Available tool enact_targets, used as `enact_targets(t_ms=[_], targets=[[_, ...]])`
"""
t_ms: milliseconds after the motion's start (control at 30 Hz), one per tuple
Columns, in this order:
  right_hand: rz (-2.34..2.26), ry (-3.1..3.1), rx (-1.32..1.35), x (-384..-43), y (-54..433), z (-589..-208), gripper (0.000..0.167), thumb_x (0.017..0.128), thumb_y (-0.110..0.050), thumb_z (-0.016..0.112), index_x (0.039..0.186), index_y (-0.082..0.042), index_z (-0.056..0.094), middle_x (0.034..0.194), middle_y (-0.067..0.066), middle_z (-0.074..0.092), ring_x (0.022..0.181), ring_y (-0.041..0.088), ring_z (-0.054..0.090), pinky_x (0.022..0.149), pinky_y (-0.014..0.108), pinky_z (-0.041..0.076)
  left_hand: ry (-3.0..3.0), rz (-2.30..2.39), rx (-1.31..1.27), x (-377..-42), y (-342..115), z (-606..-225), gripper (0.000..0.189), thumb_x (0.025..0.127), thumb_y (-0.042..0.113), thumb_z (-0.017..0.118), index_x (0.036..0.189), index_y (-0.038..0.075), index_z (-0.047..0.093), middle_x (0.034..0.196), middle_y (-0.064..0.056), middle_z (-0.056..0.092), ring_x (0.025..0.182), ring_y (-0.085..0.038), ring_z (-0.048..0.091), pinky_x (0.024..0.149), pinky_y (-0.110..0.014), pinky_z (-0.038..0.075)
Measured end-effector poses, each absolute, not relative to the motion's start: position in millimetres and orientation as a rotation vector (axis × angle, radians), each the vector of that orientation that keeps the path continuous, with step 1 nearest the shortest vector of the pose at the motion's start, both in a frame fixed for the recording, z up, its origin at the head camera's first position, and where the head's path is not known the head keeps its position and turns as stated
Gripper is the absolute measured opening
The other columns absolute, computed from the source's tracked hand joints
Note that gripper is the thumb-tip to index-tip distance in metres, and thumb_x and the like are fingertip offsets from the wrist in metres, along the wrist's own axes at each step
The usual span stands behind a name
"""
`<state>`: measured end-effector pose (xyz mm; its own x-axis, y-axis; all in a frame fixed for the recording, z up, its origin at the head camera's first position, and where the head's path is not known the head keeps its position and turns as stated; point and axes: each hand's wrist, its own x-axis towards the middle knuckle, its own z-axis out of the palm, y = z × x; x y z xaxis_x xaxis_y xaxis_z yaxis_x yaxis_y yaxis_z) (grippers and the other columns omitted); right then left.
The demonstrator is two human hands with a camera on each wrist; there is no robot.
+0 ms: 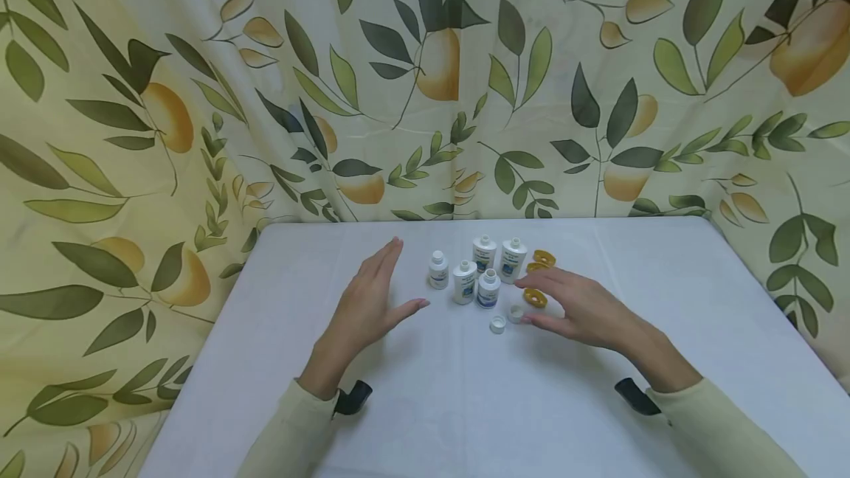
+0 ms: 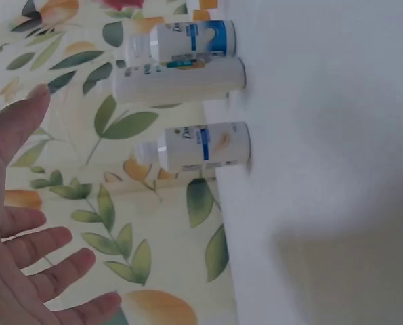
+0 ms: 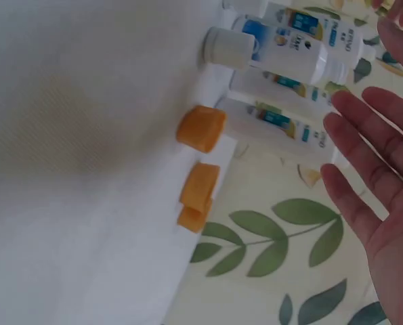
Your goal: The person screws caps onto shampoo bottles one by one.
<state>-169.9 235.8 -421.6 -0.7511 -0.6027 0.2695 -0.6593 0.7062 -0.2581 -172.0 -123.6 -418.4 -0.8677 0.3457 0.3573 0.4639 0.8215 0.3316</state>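
Observation:
Several white bottles with their caps off stand upright in a cluster. At its left is a small bottle point(image 1: 438, 273), beside a taller one point(image 1: 464, 285); another small bottle point(image 1: 488, 291) is at the front. Two taller bottles point(image 1: 484, 255) point(image 1: 513, 262) form the back. My left hand point(image 1: 361, 308) hovers left of the cluster, fingers extended, thumb pointing toward the bottles, holding nothing. Over on the right, my right hand point(image 1: 591, 308) has its fingers spread and holds nothing. Its fingertips overlap the caps' area in the head view. Two white caps point(image 1: 497, 325) lie before the bottles.
Orange ring-like caps point(image 1: 535, 298) lie right of the bottles, one partly behind the right hand. A white cloth covers the table point(image 1: 412, 419). Behind it hangs a leaf-and-fruit patterned curtain point(image 1: 398, 131). Each wrist wears a dark camera band point(image 1: 353, 397).

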Motion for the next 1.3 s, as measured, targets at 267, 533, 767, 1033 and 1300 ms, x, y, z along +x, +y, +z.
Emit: enact_targets(t_ms=[267, 533, 767, 1033, 1300], targets=[[0.764, -2.769, 1.089, -176, 234, -436, 0.042, 0.084, -0.023, 0.084, 0.124, -0.014, 0.07, 0.124, -0.002, 0.07, 0.118, 0.022, 0.064, 0.096, 0.049, 0.056, -2.64, -0.966, -0.639, -191, -117, -431, 0.086, 0.083, 0.035, 0.085, 0.152, 0.006, 0.042, 0.152, -0.01, 0.048, 0.137, -0.028, 0.05, 0.113, -0.045, 0.044], [0.926, -2.86, 1.09, -181, 226, -447, 0.042, 0.084, -0.023, 0.084, 0.124, -0.014, 0.071, 0.123, -0.007, 0.069, 0.117, 0.017, 0.062, 0.098, 0.047, 0.055, -2.624, -1.188, -0.647, -208, -110, -448, 0.08, 0.083, 0.024, 0.086, 0.15, 0.009, 0.045, 0.146, -0.01, 0.051, 0.131, -0.027, 0.053, 0.102, -0.045, 0.054], [0.948, -2.858, 1.133, -182, 223, -458, 0.039, 0.086, -0.026, 0.083, 0.122, -0.015, 0.071, 0.121, -0.005, 0.069, 0.113, 0.018, 0.063, 0.096, 0.045, 0.055, -2.613, -1.285, -0.658, -221, -102, -460, 0.076, 0.083, 0.014, 0.085, 0.147, 0.006, 0.046, 0.146, -0.014, 0.051, 0.131, -0.029, 0.055, 0.105, -0.041, 0.052], [0.905, -2.857, 1.181, -185, 218, -465, 0.038, 0.086, -0.021, 0.082, 0.121, -0.012, 0.071, 0.12, -0.003, 0.07, 0.111, 0.018, 0.062, 0.095, 0.045, 0.055, -2.611, -1.556, -0.564, -235, -90, -471, 0.068, 0.087, 0.007, 0.08, 0.146, 0.006, 0.047, 0.145, -0.014, 0.051, 0.132, -0.034, 0.054, 0.107, -0.043, 0.05], [0.86, -2.828, 1.227, -188, 215, -469, 0.037, 0.086, -0.019, 0.082, 0.12, -0.013, 0.072, 0.119, -0.002, 0.07, 0.111, 0.018, 0.061, 0.095, 0.043, 0.055, -2.626, -1.775, -0.407, -241, -82, -480, 0.067, 0.09, 0.012, 0.079, 0.147, 0.006, 0.046, 0.144, -0.011, 0.054, 0.133, -0.03, 0.054, 0.109, -0.04, 0.049]])
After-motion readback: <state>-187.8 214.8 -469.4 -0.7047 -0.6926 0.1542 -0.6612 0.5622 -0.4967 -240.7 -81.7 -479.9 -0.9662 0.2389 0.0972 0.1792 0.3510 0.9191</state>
